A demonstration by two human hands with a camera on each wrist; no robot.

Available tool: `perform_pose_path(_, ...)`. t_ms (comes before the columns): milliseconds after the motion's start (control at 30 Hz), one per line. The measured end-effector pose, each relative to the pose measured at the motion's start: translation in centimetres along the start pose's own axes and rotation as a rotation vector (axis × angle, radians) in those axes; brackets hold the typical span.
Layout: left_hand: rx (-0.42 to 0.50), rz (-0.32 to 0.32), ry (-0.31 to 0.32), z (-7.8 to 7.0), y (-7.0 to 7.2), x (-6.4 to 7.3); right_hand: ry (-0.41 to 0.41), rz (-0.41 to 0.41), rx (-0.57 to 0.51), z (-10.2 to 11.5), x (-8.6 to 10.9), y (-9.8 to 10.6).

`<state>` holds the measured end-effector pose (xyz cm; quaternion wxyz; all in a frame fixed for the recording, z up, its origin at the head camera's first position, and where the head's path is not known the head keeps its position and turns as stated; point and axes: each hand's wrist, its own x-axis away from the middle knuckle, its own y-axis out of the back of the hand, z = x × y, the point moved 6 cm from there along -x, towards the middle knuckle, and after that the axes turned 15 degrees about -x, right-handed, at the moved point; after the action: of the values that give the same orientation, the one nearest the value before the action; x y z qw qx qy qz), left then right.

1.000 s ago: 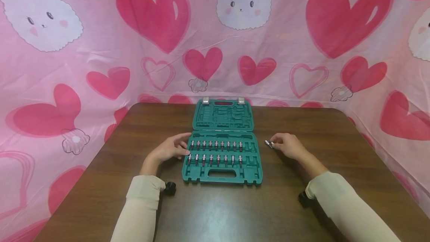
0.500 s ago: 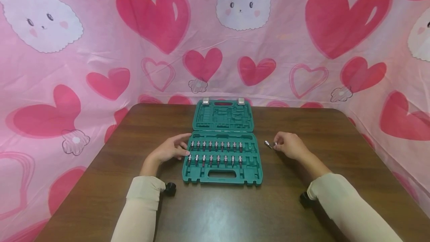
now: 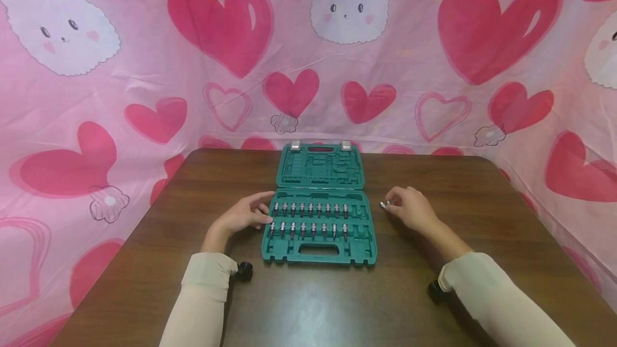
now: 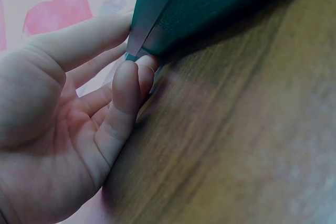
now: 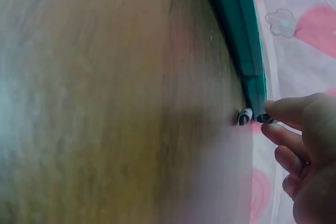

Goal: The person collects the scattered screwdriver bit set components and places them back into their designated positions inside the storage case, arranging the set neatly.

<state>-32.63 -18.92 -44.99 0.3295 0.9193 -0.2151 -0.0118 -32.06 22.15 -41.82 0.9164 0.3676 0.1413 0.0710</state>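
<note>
A green tool case (image 3: 319,233) lies unfolded on the table, holding two rows of silver bit sockets (image 3: 310,209) with unfilled slots at the right end of both rows. My left hand (image 3: 245,213) rests against the case's left edge, thumb and fingertips touching it; in the left wrist view the other fingers of the hand (image 4: 68,114) are loosely bent. Right of the case, my right hand (image 3: 411,209) pinches a bit socket (image 5: 266,118) between thumb and fingertip. Another bit socket (image 5: 245,116) lies on the table just beside those fingertips, near the case's side.
The case's lid (image 3: 320,166) lies back behind the tray, with two metal latches on its far edge. A brown wooden table (image 3: 308,304) carries everything. Pink heart-print cloth (image 3: 294,42) hangs behind and along both sides.
My right hand drew slightly right, uncovering a bit socket on the table while another stayed in its fingers, then moved back left over it. My left hand stays at the case.
</note>
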Motion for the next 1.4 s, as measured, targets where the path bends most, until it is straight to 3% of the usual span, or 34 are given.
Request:
perform_pose_path(133, -0.005, -0.002, 0.006, 0.2, 0.0, 0.0, 0.014, 0.002, -0.027, 0.7, 0.0, -0.5)
perform_pose_path(500, 0.003, 0.0, 0.003, -0.1, 0.0, 0.0, -0.101, 0.006, -0.213, 1.4, -0.3, -2.0)
perform_pose_path(767, 0.0, 0.001, 0.0, -0.2, -0.1, 0.0, -0.136, -0.025, -0.284, 1.5, -0.4, -3.2)
perform_pose_path(1400, 0.005, -0.011, 0.018, -0.3, -0.1, 0.0, -0.067, -0.077, -0.313, 3.1, -0.8, -4.4)
